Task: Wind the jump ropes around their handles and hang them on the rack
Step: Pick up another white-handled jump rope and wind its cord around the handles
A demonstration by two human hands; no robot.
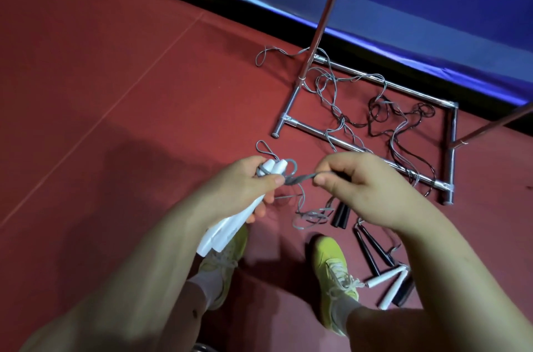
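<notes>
My left hand [245, 182] grips a pair of white jump rope handles [227, 226] held side by side, their tips pointing away from me. A grey rope [300, 177] runs from the handle tips to my right hand [363, 184], which pinches it between thumb and fingers. Below my hands more of the grey rope lies in loose coils [311, 217] on the floor. The chrome rack [340, 142] stands just beyond my hands, with its base on the floor and two poles rising out of view.
Tangled grey and black ropes [383, 117] lie across the rack base. Black handles [372, 247] and another white handle pair [389, 285] lie on the red floor by my right foot. A blue banner wall [403, 5] runs behind the rack.
</notes>
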